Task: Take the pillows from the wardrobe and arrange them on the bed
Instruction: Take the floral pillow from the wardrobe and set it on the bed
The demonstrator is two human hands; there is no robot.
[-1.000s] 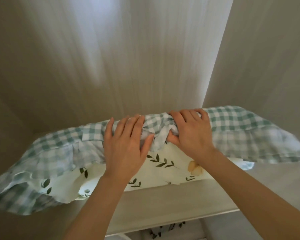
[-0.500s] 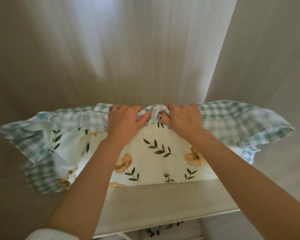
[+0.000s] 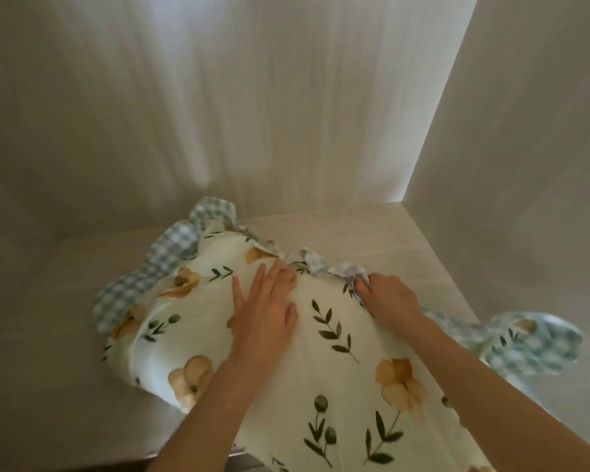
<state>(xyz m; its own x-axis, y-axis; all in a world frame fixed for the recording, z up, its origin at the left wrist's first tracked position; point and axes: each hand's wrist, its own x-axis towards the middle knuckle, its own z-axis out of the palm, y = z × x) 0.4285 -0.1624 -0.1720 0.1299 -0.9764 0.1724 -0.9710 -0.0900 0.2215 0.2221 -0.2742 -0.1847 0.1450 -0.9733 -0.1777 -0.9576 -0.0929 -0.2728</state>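
Note:
A cream pillow printed with orange flowers and green leaves, edged with a green gingham frill, lies on the pale wardrobe shelf. Its near part hangs over the shelf's front edge toward me. My left hand rests flat on top of the pillow, fingers spread, with the fingertips at its far edge. To the right, my right hand is clenched on the bunched frill at that same far edge. One frilled corner sticks out at the right.
The wardrobe's back panel rises behind the pillow, and a side panel closes the compartment on the right. A left side panel stands close to the pillow's frill. The shelf's front edge runs below my left forearm.
The pillow has tipped from standing on edge to lying flat, with its floral face up and closer to me. My left hand has gone from clutching the frill to lying flat.

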